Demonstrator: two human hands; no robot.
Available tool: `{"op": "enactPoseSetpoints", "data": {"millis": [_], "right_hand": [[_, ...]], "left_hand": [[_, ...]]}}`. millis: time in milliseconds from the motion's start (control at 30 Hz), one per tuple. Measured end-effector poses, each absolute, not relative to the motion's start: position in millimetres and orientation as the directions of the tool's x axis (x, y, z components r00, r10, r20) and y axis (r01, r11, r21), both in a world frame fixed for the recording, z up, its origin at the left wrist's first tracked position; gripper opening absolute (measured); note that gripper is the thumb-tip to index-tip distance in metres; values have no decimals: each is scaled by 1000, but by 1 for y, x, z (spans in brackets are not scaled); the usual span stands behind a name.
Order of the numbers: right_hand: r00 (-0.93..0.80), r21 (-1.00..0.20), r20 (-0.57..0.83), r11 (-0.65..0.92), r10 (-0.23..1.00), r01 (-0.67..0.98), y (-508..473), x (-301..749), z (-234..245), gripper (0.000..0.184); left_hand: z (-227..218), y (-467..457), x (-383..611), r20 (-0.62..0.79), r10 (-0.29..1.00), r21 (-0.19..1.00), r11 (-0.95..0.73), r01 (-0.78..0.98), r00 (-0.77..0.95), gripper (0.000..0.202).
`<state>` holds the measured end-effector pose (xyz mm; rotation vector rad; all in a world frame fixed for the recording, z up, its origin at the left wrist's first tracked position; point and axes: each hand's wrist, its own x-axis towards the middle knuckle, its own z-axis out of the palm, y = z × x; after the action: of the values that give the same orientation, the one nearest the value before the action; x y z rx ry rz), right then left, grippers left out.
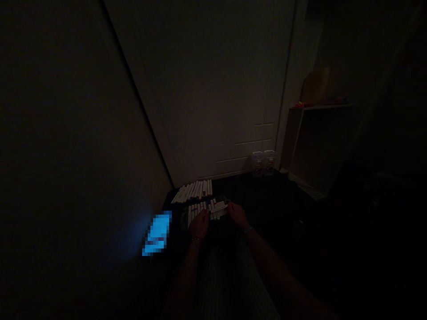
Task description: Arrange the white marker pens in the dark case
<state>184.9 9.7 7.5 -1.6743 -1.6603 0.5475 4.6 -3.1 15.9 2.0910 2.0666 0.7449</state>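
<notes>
The room is very dark and fine detail is lost. My right hand [237,214] is closed, its fingertips on the right end of a white marker [219,207] lying nearly level. Toward that marker's left end, my left hand [199,224] is closed too, fingers pinched; its grip is partly hidden. Several white markers [196,208] stand side by side just beyond my left hand, in what looks like a dark or clear case. Behind them, a slanted row of loose white markers [191,191] lies on the dark surface [240,186].
A bright blue pixelated screen [157,233] glows at left by the wall. Two clear packages [263,163] with labels stand against the pale back panel [207,89]. At right is a cabinet [316,146] with items on top.
</notes>
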Motion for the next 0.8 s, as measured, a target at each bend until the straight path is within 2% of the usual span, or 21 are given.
{"op": "enactPoseSetpoints", "data": {"millis": [367, 567, 800], "right_hand": [[69, -685, 208, 95, 976, 722, 13, 185, 3, 40], [67, -718, 237, 128, 969, 684, 10, 185, 6, 43], [95, -736, 198, 84, 976, 672, 8, 184, 10, 41]], "left_hand": [[13, -1, 5, 290, 957, 399, -97, 912, -25, 37], [15, -2, 4, 259, 965, 394, -77, 916, -30, 38], [11, 1, 3, 269, 963, 403, -89, 911, -25, 40]]}}
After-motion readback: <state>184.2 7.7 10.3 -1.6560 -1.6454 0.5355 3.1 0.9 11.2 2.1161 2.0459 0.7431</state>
